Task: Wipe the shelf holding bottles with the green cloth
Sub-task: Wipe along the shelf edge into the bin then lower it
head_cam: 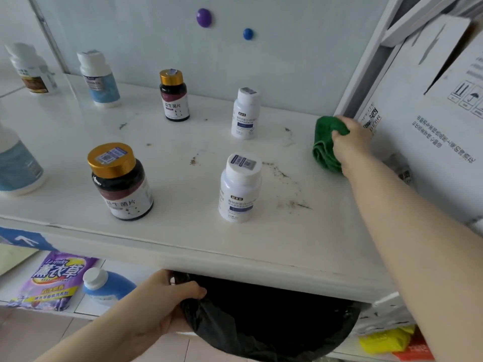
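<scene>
Item 1, shelf [183, 231]: white top, running left to right across my feed. I log dark specks [287, 189] and smears on its right half.

Item 2, green cloth [325, 150]: bunched, lying on the shelf surface at its far right end, just beside the cardboard box [431, 100].

Item 3, right hand [352, 142]: on the cloth, fingers curled round its upper folds. The arm reaches in from the near right.

Item 4, left hand [162, 304]: below the shelf's near edge, gripping the rim of a black bag [261, 317]. The thumb lies over the plastic, and I cannot see the other fingertips. The bag's mouth hangs open just under the edge.

Item 5, bottles on the shelf, all upright and well apart:
- near dark bottle [120, 181], gold cap, left of centre
- far dark bottle [174, 95], gold cap
- near white bottle [240, 188], centre, specks to its right
- far white bottle [245, 113]
- blue-label bottle [100, 79], far left
- brown-label bottle [31, 69], farthest left
- cut-off bottle [18, 165] at the left edge of my view

Item 6, back panel: purple magnet [203, 17] and, right of it and lower, blue magnet [247, 34].

Item 7, lower level: lavender pouch [55, 280] with a blue jug [104, 286], white-capped, at its right. Yellow packet [384, 340] at near right.
</scene>
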A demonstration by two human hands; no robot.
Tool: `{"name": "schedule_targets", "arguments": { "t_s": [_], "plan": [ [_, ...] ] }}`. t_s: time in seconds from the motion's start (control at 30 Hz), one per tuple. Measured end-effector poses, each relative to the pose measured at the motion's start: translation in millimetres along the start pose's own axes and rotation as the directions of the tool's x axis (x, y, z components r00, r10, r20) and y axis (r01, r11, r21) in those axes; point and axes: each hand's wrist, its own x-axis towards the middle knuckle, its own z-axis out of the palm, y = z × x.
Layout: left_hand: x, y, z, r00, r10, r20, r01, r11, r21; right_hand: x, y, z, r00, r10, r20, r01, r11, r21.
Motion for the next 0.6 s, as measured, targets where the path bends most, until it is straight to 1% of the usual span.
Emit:
{"name": "schedule_targets", "arguments": {
  "t_s": [0.07, 0.1, 0.17, 0.23, 0.3, 0.37, 0.47, 0.53, 0.6],
  "plan": [
    [5.7, -1.6, -2.7, 1.0, 0.005, -0.025, -0.004, 0.999, 0.035, 21.9, 2.7, 13.8, 0.996, 0.021, 0.089, -0.007, 0.988, -0.157],
    [8.8, -1.6, -4.6, 0.998, 0.027, -0.051, -0.022, 0.996, 0.09, 29.9, 0.7, 20.7, 0.993, 0.018, 0.119, 0.008, 0.977, -0.211],
    [12.9, -1.1, -5.9, 0.99, 0.096, -0.102, -0.072, 0.973, 0.218, 42.1, -7.0, 35.0, 0.984, -0.011, 0.18, 0.052, 0.972, -0.227],
    [13.3, -0.1, -3.7, 0.982, 0.146, -0.12, -0.102, 0.945, 0.312, 47.2, -13.5, 47.0, 0.96, -0.066, 0.271, 0.127, 0.969, -0.214],
    [13.8, 0.8, -5.0, 0.98, 0.163, -0.115, -0.113, 0.929, 0.352, 45.3, -15.6, 52.0, 0.922, -0.109, 0.371, 0.191, 0.962, -0.193],
    [14.6, 1.9, -5.0, 0.98, 0.15, -0.127, -0.108, 0.951, 0.29, 36.3, -14.7, 49.3, 0.878, -0.144, 0.456, 0.242, 0.956, -0.164],
    [10.1, 3.3, -0.9, 0.986, 0.124, -0.114, -0.103, 0.979, 0.174, 16.0, -10.3, 39.0, 0.828, -0.168, 0.536, 0.266, 0.958, -0.111],
    [7.7, 2.3, 1.7, 0.996, 0.054, -0.068, -0.052, 0.998, 0.028, -1.0, -5.2, 30.3, 0.802, -0.183, 0.569, 0.279, 0.956, -0.086],
    [3.3, 3.1, 3.8, 0.999, 0.01, -0.032, -0.01, 1.0, -0.019, -21.7, -0.9, 19.6, 0.774, -0.214, 0.595, 0.312, 0.948, -0.064]
  ]
}}
